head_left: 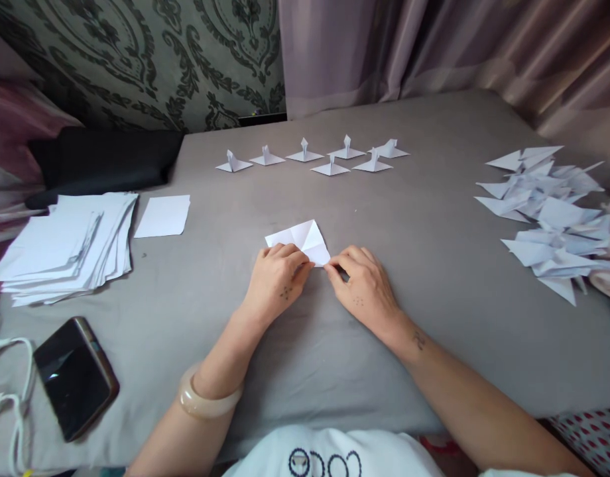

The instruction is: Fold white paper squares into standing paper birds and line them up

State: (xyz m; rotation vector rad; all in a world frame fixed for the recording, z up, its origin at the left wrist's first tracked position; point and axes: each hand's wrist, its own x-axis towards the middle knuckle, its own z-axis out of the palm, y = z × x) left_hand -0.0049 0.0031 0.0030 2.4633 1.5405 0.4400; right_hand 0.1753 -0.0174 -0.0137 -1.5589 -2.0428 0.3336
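A white sheet of paper (305, 237) with crease lines lies in front of me on the grey cloth. My left hand (284, 271) is closed on its near edge, thumb and forefinger pinched, and covers its lower left part. At the near right corner, my right hand (361, 281) pinches the paper between thumb and fingertips. Beyond the paper stand several folded paper cranes (305, 151) in loose rows.
On the left are a stack of white paper (61, 245), a single square sheet (163, 216), a phone (76, 377), a white cable (19, 411) and a black bag-like thing (111, 159). A heap of folded paper cranes (553, 212) lies at the right.
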